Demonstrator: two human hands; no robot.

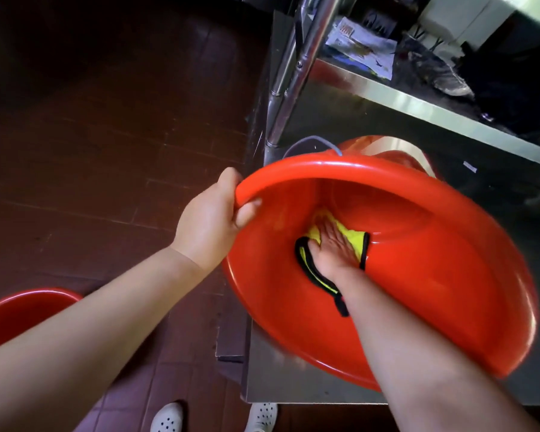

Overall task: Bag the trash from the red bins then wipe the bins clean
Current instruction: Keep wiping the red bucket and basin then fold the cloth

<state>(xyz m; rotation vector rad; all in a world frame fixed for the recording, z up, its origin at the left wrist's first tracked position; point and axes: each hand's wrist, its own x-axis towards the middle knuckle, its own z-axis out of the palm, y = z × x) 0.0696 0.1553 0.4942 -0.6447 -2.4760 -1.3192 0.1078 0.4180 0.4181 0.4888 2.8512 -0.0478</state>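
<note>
Your left hand [211, 224] clamps the near-left rim of a red bin [434, 275], thumb hooked inside the lip and the other fingers wrapped over the outside, tipping the bin's open mouth toward you above a stainless steel table [293, 378]. Your right hand [334, 244] reaches deep inside that bin, fingers spread flat and pressing a yellow cloth [353, 236] with black trim against the inner wall; the cloth's black edge curls out to the left of your wrist. The right side of the bin is smeared with motion blur, so its far rim is hard to read. Just beyond the rim you hold, a second red container [387, 151] shows behind the bin, apparently with a pale lining, beside a steel table leg [296, 79]. Below your left forearm, well apart from the grip, another red bin [16, 310] sits on the dark tiled floor [91, 151]. White perforated shoes [167, 417] show at the bottom edge.
</note>
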